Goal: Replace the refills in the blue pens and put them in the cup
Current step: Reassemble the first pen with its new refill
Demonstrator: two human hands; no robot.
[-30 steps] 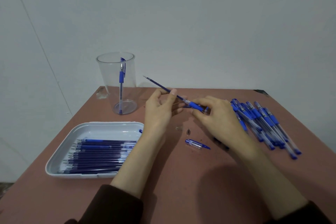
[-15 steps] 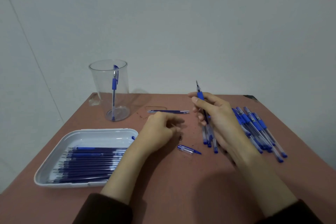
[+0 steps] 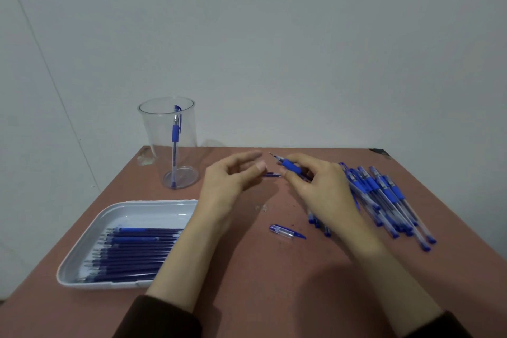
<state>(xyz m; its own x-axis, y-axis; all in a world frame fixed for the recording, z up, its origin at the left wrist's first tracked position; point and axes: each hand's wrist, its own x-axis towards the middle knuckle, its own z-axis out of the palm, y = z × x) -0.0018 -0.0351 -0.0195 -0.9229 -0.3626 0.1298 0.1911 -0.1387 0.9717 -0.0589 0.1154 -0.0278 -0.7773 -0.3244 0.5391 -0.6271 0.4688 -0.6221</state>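
My right hand (image 3: 321,189) pinches a blue pen (image 3: 290,167) by its rubber grip, tip angled up and left above the table (image 3: 260,282). My left hand (image 3: 227,186) hovers beside it, fingers loosely parted, holding nothing. I judge the pen light, stiff, and slick along its clear barrel, so the rubber sleeve gives the surest hold. The refills (image 3: 131,252) in the tray (image 3: 82,252) look thin and roll-prone, best pinched mid-length. The cup (image 3: 153,129) holds one pen.

The left hand (image 3: 227,186) hides most of what seems a refill (image 3: 273,174).
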